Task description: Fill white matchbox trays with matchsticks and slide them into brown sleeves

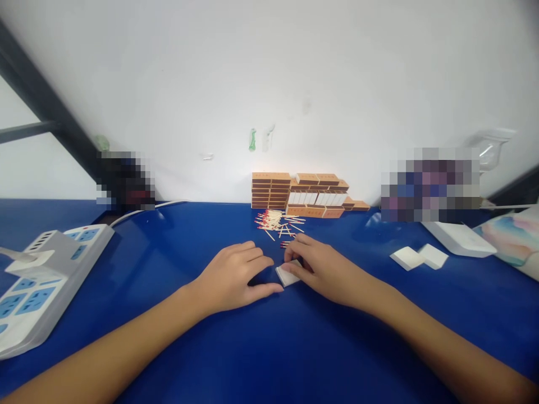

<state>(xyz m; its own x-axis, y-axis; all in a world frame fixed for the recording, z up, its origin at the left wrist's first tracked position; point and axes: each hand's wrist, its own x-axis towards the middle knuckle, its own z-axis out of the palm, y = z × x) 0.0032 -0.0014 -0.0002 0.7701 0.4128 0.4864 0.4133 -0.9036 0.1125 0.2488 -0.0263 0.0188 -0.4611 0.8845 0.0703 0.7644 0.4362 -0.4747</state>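
A small white matchbox tray [288,275] lies on the blue table in front of me. My right hand [322,269] is closed on its right side, the thumb over the tray and the other fingers curled behind it. To the left of the tray, my left hand [240,276] rests with thumb and fingers apart and holds nothing; its thumb tip is near the tray's lower corner. A few red-tipped matches [285,244] lie just beyond my right fingertips. Farther back is a loose pile of matches [273,220].
Stacked matchboxes [270,191] stand against the white wall, with several white pieces [303,198] among them. On the right lie two small white pieces [407,258] and a larger white box [461,238]. A power strip [63,280] with a plugged-in cable occupies the left.
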